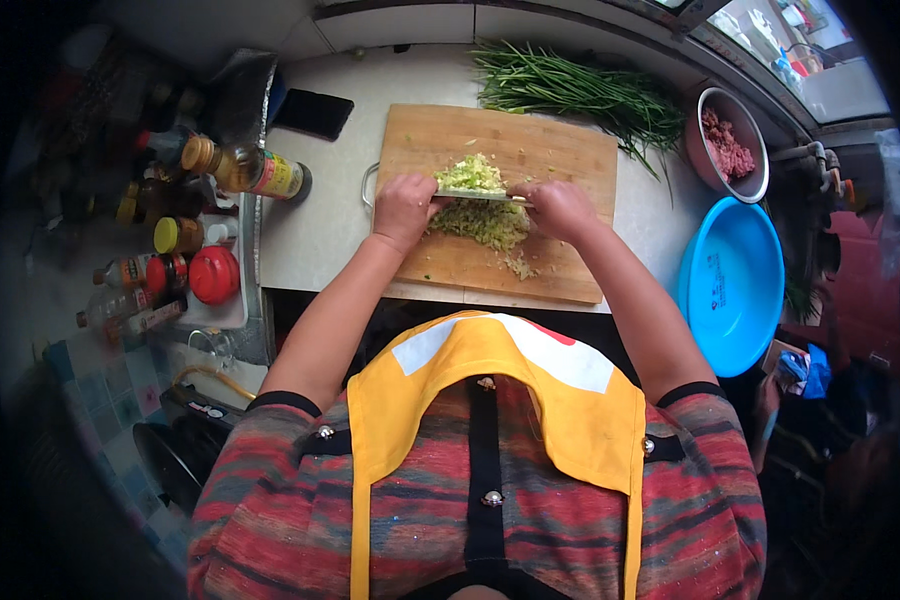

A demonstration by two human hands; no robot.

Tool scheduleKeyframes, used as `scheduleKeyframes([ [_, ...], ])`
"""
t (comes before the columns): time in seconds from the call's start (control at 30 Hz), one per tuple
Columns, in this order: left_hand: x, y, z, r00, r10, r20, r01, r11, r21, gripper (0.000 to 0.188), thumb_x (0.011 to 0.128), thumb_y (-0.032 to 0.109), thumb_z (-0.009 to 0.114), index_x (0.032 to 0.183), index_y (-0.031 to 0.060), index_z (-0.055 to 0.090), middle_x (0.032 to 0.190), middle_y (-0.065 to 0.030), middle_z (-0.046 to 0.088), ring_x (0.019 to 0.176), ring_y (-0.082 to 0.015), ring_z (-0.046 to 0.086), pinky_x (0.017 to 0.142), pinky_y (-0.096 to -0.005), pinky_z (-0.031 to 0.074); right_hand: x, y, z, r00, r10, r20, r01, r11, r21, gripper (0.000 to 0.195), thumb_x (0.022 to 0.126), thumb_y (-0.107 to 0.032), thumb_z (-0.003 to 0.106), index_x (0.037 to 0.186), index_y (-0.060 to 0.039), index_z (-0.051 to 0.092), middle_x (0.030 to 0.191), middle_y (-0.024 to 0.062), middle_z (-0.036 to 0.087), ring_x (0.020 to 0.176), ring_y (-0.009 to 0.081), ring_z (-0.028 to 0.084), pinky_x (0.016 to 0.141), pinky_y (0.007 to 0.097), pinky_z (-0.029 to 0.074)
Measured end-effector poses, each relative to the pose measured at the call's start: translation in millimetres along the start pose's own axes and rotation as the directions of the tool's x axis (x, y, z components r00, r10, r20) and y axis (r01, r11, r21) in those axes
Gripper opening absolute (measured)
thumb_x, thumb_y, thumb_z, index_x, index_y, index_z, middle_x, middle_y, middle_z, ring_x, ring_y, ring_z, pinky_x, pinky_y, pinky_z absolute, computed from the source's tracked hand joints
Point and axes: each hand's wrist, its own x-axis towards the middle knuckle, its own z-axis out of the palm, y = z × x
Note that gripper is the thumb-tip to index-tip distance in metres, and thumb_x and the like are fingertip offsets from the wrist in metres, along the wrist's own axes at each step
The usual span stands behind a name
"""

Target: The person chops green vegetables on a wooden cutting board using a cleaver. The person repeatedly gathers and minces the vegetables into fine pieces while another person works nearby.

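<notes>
A kitchen knife lies crosswise among finely chopped pale-green vegetable, its blade seen nearly edge-on. My right hand is closed around the handle end. At the blade's other end, my left hand grips it, thumb toward the blade. Part of the chopped heap sits beyond the knife, and a larger part is on my side of it. All of this rests on a thick wooden cutting board with a metal handle at its left edge. Small bits are scattered over the wood.
Green garlic chives lie behind the board. To the right stand a metal bowl of minced meat and a blue plastic basin. A black phone, a sauce bottle and several jars and bottles, one red-lidded, are on the left.
</notes>
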Motion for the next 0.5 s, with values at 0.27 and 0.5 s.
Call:
scheduleKeyframes([
  [0.27,-25,1,-41,0.999,0.005,0.044,-0.001,0.996,-0.093,0.023,0.070,0.027,0.075,0.072,0.0104,0.060,0.073,-0.0049,0.059,0.075,-0.0265,0.059,0.063,-0.0386,0.048,-39,-32,-6,0.998,0.007,0.061,-0.014,0.992,0.125,0.030,0.082,-0.016,0.058,0.112,-0.0210,0.064,0.086,0.0115,0.067,0.078,0.0310,0.064,0.067,0.0435,0.051],
  [0.5,-19,9,-26,0.981,0.060,0.185,-0.044,0.995,-0.093,0.023,0.070,0.026,0.076,0.071,0.0100,0.059,0.072,-0.0069,0.059,0.074,-0.0289,0.059,0.065,-0.0403,0.048,-51,-32,20,0.988,0.135,0.079,-0.148,0.971,0.189,0.032,0.083,-0.014,0.054,0.112,-0.0208,0.064,0.091,0.0133,0.067,0.084,0.0318,0.064,0.071,0.0442,0.051],
])
